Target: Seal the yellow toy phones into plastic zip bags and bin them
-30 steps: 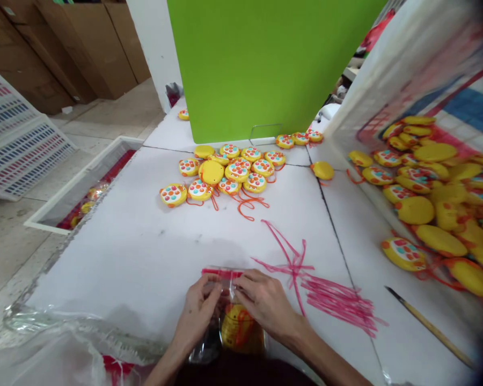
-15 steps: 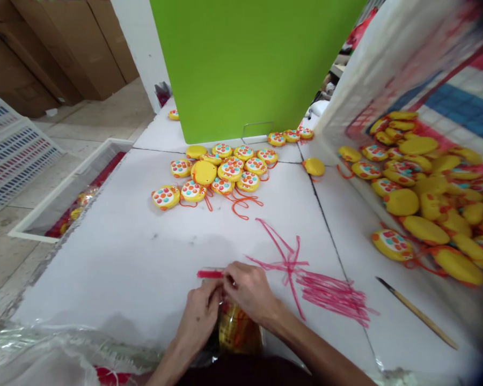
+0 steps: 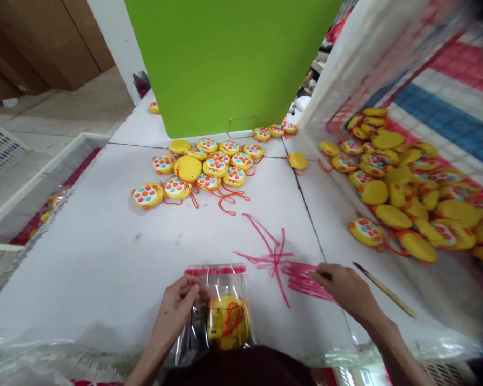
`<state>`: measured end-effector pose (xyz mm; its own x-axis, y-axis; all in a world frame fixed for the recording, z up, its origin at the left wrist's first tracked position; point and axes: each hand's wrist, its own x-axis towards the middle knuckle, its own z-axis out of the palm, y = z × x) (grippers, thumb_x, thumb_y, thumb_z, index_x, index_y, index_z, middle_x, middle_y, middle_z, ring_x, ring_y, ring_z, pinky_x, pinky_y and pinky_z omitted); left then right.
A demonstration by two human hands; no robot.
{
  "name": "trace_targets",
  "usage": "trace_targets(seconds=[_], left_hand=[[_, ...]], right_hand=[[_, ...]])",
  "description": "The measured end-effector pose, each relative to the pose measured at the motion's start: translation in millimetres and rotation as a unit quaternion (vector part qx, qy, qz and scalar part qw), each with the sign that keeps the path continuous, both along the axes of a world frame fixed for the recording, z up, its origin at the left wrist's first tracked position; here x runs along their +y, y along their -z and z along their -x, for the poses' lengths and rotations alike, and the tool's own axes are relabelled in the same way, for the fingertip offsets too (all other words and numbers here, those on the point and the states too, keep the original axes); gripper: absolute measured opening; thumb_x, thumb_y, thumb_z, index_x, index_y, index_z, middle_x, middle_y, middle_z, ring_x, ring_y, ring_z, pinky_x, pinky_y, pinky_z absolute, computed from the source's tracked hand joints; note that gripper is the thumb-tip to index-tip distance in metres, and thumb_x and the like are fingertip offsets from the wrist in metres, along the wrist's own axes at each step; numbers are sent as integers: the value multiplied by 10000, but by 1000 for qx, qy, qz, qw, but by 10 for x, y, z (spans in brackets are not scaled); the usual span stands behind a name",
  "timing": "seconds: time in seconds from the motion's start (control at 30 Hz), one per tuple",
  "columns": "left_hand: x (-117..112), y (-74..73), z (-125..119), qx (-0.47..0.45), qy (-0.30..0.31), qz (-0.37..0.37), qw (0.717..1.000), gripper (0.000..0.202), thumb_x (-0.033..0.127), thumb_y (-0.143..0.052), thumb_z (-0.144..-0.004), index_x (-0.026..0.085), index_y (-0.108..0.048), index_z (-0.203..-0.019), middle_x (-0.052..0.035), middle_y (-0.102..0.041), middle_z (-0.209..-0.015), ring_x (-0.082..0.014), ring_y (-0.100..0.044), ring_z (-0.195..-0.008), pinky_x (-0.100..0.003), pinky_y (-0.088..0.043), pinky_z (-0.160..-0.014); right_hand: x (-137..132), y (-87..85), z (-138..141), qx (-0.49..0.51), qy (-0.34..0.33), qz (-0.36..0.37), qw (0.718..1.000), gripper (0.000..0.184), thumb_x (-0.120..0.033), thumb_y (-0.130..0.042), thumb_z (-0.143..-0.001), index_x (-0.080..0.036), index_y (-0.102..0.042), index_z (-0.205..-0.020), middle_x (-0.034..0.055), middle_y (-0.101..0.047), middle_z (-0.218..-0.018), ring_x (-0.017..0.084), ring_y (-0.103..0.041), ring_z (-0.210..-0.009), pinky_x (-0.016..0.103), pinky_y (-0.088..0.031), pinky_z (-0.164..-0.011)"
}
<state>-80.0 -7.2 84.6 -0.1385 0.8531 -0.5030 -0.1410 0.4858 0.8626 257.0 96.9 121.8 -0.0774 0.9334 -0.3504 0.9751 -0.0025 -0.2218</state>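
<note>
Clear bag (image 3: 219, 292) with yellow toy (image 3: 227, 323) pinched in my left hand (image 3: 176, 311), right hand (image 3: 346, 287) fingers down on pink strips (image 3: 301, 273) just ahead, gripping unclear.

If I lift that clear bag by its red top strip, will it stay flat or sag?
The clear bag looks thin and wrinkled, so it would probably flop. The yellow toy sits low inside, so the weight likely hangs at the bottom. The glossy film may be slippery under the left hand.
</note>
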Motion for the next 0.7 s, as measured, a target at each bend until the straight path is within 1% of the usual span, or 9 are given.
trace_targets(seconds=[0.07,0.13,0.2,0.27,0.37,0.43,0.5,0.63,0.7], left_hand=[[8,-6,-5,-5,-10,13,1000,229,394,-583,-742,168,-552,-761,-47,-692,-715,-190,-650,-686,-254,-470,-580],[11,-16,-7,-7,-16,18,1000,230,394,-594,-728,168,-553,-750,-46,-690,-706,-195,-653,-695,-252,-469,-579],[10,-27,-6,-8,-20,17,1000,226,389,-599,-722,168,-554,-742,-44,-689,-701,-198,-656,-709,-248,-468,-579],[6,-38,-4,-10,-23,16,1000,223,386,-602,-719,169,-555,-736,-40,-687,-692,-194,-655,-699,-247,-469,-578],[-4,-38,0,-11,-28,16,999,223,385,-613,-708,169,-559,-721,-36,-686,-673,-187,-652,-678,-247,-473,-580],[-16,-19,9,-11,-27,14,999,228,388,-620,-705,170,-556,-715,-38,-687,-675,-189,-653,-683,-244,-471,-580],[-36,14,23,-14,-24,10,1000,235,396,-621,-712,173,-544,-723,-44,-690,-688,-196,-657,-698,-246,-471,-580],[-89,88,67,-47,-21,1,999,229,404,-593,-759,210,-484,-816,-20,-689,-702,-200,-657,-707,-263,-478,-593],[-107,119,95,-67,-19,5,998,212,391,-584,-772,220,-472,-827,-3,-678,-694,-189,-648,-704,-261,-479,-601]], right_hand=[[-109,-87,200,101,-81,94,987,162,-289,-541,-753,-205,-628,-645,4,-639,-628,163,-574,-600,241,-365,-541],[-196,-121,457,198,-121,143,962,90,-228,-571,-732,-199,-655,-719,-3,-646,-659,145,-571,-607,224,-379,-550],[-239,-92,718,263,-122,155,944,115,-211,-553,-753,-181,-656,-713,-4,-629,-619,133,-555,-573,218,-376,-531],[-236,-5,953,320,-98,137,932,157,-206,-529,-774,-162,-638,-670,-4,-607,-585,125,-535,-551,219,-377,-526],[-185,178,1210,393,-54,93,913,71,-201,-595,-726,-152,-646,-739,3,-619,-656,127,-528,-593,227,-394,-553],[-154,291,1299,420,-41,88,902,68,-188,-631,-686,-150,-640,-742,-2,-608,-661,123,-516,-594,226,-392,-547],[-138,370,1325,441,-44,105,890,24,-165,-623,-672,-149,-613,-686,-16,-576,-618,112,-499,-568,217,-384,-528],[-138,425,1264,468,-61,124,873,45,-149,-554,-690,-158,-558,-646,-35,-519,-575,98,-471,-537,205,-365,-510],[-144,432,1227,475,-66,123,869,63,-144,-525,-694,-163,-553,-641,-33,-515,-582,100,-467,-545,206,-359,-515]])
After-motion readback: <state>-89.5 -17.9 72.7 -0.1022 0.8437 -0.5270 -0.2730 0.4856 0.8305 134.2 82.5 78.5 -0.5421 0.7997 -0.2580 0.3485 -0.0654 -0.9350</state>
